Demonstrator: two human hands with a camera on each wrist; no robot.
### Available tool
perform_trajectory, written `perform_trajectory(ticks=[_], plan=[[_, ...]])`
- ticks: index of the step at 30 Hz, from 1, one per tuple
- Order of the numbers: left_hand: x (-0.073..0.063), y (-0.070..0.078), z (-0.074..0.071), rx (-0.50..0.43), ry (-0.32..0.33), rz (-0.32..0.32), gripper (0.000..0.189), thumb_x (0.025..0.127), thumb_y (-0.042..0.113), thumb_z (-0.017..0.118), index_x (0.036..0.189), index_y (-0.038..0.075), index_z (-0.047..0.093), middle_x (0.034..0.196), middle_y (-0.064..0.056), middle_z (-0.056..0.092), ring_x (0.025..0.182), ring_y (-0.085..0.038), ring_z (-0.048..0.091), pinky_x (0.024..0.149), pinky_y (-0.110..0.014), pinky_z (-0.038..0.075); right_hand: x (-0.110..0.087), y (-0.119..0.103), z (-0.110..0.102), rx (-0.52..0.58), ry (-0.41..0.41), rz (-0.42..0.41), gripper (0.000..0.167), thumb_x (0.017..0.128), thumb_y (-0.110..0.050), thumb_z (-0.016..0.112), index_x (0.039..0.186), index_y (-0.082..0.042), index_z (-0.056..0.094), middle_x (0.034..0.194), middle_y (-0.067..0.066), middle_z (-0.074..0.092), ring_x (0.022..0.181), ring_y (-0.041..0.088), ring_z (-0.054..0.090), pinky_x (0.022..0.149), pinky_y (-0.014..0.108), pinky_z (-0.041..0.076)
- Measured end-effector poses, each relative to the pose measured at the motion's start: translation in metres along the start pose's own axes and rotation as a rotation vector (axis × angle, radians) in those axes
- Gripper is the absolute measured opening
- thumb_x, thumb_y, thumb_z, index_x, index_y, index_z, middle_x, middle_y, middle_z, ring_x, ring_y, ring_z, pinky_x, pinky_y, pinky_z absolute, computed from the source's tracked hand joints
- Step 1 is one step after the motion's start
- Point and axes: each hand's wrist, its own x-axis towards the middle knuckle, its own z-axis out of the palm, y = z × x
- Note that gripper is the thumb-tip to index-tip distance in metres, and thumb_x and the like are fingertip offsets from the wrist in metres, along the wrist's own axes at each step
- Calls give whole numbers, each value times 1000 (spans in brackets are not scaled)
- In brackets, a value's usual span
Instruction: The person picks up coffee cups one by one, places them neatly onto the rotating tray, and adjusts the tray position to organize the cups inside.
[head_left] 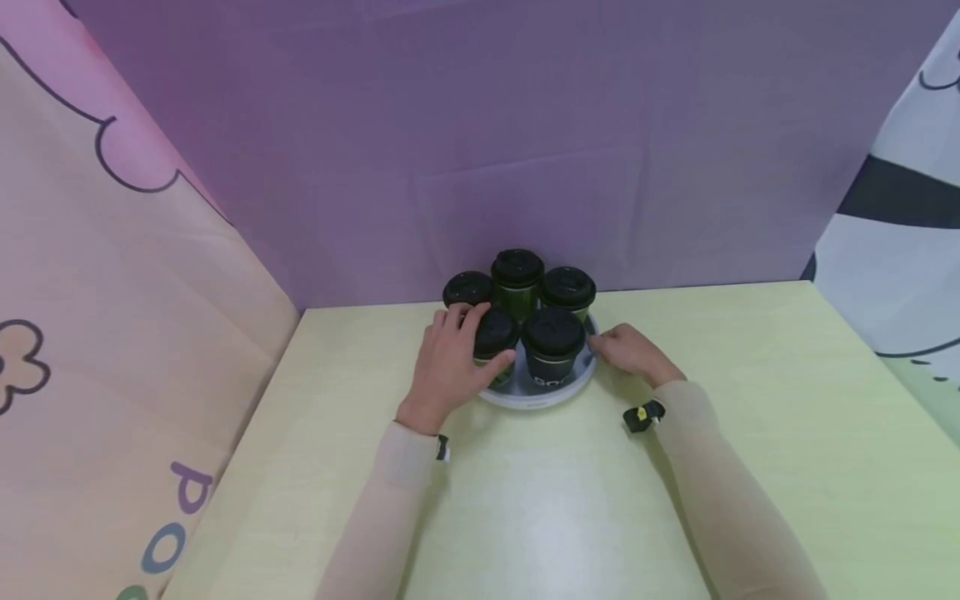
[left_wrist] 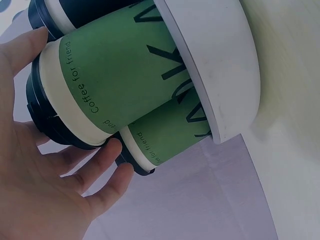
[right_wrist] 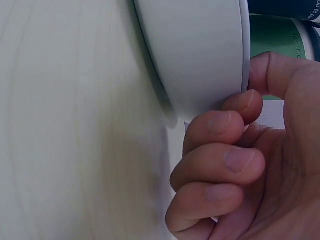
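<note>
Several lidded paper coffee cups stand close together on a round white tray [head_left: 538, 402]. My left hand [head_left: 448, 358] reaches over the front-left coffee cup [head_left: 495, 333], its thumb and fingers curved round the dark lid. In the left wrist view this cup's green sleeve [left_wrist: 117, 72] reads "Coffee for friend", and the fingertips are right at the lid's edge. On the other side, my right hand [head_left: 630, 348] pinches the tray's rim between thumb and index finger. Its other fingers curl beside the tray wall [right_wrist: 200, 55] in the right wrist view.
A dark-sleeved cup [head_left: 553, 343] stands front right on the tray; behind are a taller cup [head_left: 517, 279] and two more. The pale table [head_left: 555, 500] meets a purple backdrop [head_left: 525, 150] just behind them. Printed cloth [head_left: 135, 292] hangs at the left.
</note>
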Motion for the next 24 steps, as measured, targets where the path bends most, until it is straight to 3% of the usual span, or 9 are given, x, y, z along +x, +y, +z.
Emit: perform_trajectory(ticks=[24], plan=[[2, 1, 0, 8, -52, -18, 80, 93, 61, 65, 154, 15, 44, 145, -16, 49, 124, -35, 49, 102, -51, 47, 3, 3, -1, -20, -7, 6, 43, 101, -37, 46, 62, -19, 44, 58, -6, 40, 54, 13, 39, 52, 31, 36]])
